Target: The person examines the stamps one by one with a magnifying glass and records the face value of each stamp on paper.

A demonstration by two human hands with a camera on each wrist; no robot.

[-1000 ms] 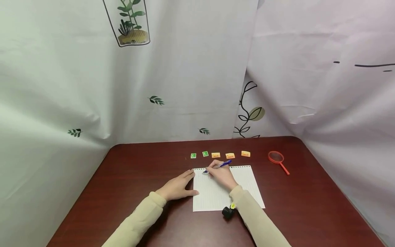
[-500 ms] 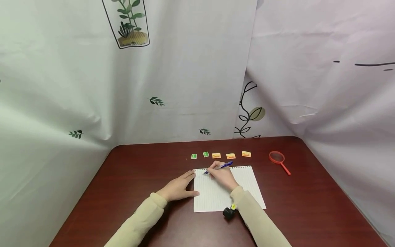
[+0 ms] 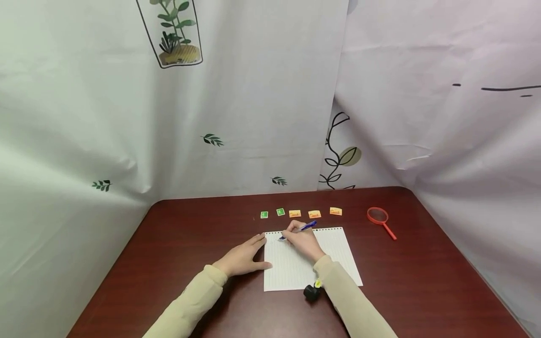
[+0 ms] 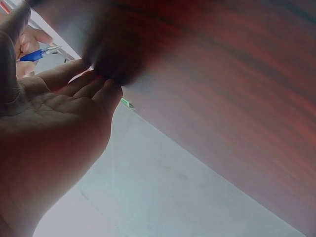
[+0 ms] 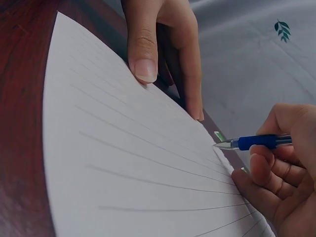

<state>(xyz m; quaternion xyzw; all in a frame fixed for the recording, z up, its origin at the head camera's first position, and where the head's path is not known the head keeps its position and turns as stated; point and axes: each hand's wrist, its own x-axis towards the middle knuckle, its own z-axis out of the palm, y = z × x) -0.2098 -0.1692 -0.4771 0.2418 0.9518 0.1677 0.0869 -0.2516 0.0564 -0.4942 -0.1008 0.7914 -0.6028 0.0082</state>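
Two hands work at one lined sheet (image 3: 287, 267), and hardly anything differs from a second ago: the left hand (image 3: 241, 257) keeps its place, and the pen (image 5: 256, 142) stays near the sheet's top-left corner, its tip shifting slightly at most. That suggests slow, small pen work, probably early on, with the sheet being steadied; any marks are too small to read.

The right hand (image 3: 304, 239) pinches the pen between thumb and fingers, its tip just ahead of them. The left fingers lie straight and close together at the sheet's left edge, thumb apart and resting on the paper, which extends rightward beneath the right hand.

Counted on the counter (image 3: 190, 225): one sheet; two green stamps (image 3: 264, 214), beyond the left fingertips and toward the right fingers; three orange slips (image 3: 314, 214), beyond the right fingers and out to their right; one red magnifying glass (image 3: 383, 222), well right of them. One black object (image 3: 311, 293) sits behind the right fingers, near the wrist; I cannot tell what it is.
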